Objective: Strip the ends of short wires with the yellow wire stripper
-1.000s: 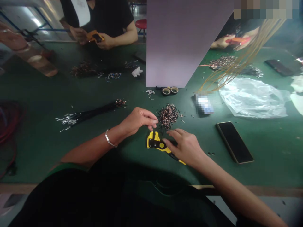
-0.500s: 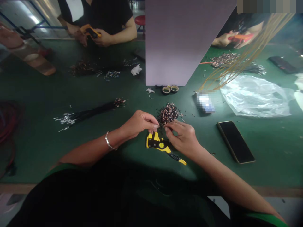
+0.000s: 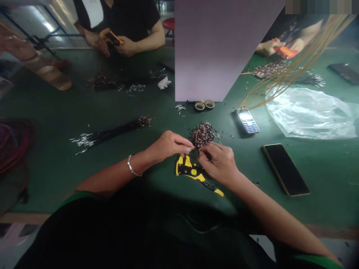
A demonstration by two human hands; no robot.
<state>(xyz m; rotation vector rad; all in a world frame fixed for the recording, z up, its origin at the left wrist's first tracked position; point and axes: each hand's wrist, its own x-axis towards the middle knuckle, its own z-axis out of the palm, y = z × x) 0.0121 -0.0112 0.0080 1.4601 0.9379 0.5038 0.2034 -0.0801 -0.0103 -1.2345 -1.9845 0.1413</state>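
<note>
My left hand (image 3: 171, 146) is pinched closed at the near-left edge of a pile of short dark wires with copper ends (image 3: 202, 134). Close on its right, my right hand (image 3: 217, 158) is also closed, thumb against fingers, at the near edge of the pile. What lies between the fingertips of either hand is too small to make out. Just below both hands a yellow and black wire stripper (image 3: 193, 172) lies on the green table (image 3: 134, 93). A bundle of long black wires (image 3: 112, 132) rests to the left.
Two tape rolls (image 3: 204, 106) lie beyond the pile. A keypad phone (image 3: 247, 121), a smartphone (image 3: 285, 169) and a clear plastic bag (image 3: 311, 114) are at right. A pale panel (image 3: 207, 48) stands ahead; people behind it hold tools. Red cable (image 3: 12, 145) lies far left.
The view has shifted slightly, so most things appear a little further right. Both hands stay at the pile, with only small finger movements.
</note>
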